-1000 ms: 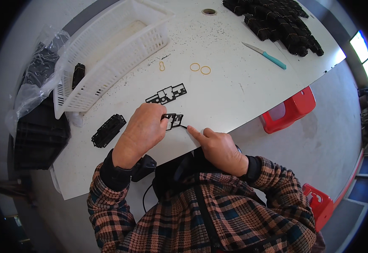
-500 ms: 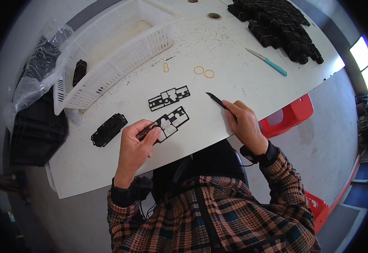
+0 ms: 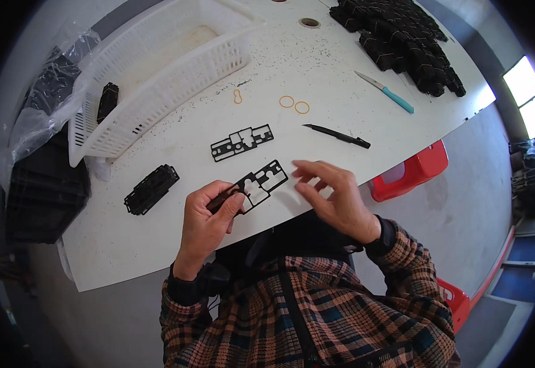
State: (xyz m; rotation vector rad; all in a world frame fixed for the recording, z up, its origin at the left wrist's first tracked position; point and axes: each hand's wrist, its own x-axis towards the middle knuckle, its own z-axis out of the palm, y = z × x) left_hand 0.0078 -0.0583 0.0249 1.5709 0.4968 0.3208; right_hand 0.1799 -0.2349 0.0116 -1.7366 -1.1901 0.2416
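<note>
My left hand (image 3: 205, 222) pinches the near end of a flat black plastic frame (image 3: 256, 189) with cut-out openings, held above the table's front edge. Just right of that frame is my right hand (image 3: 335, 199), empty, its fingers apart and bent toward the frame's far end. A similar black plastic frame (image 3: 242, 143) lies flat on the table beyond. The slim black knife (image 3: 338, 135) rests on the table past my right hand, pointing left. To the left of my left hand lies a stack of black frames (image 3: 151, 189).
A white slotted basket (image 3: 157, 92) at the back left holds a black bundle (image 3: 108, 102). Yellow rubber bands (image 3: 287, 102) and a turquoise-handled knife (image 3: 397, 100) lie farther back. Many banded black bundles (image 3: 402, 43) fill the far right. A red stool (image 3: 417, 172) stands beside the table.
My right hand has let go of the black knife, now lying on the table, and moved nearer the held frame. My left hand has shifted slightly right with the frame.
</note>
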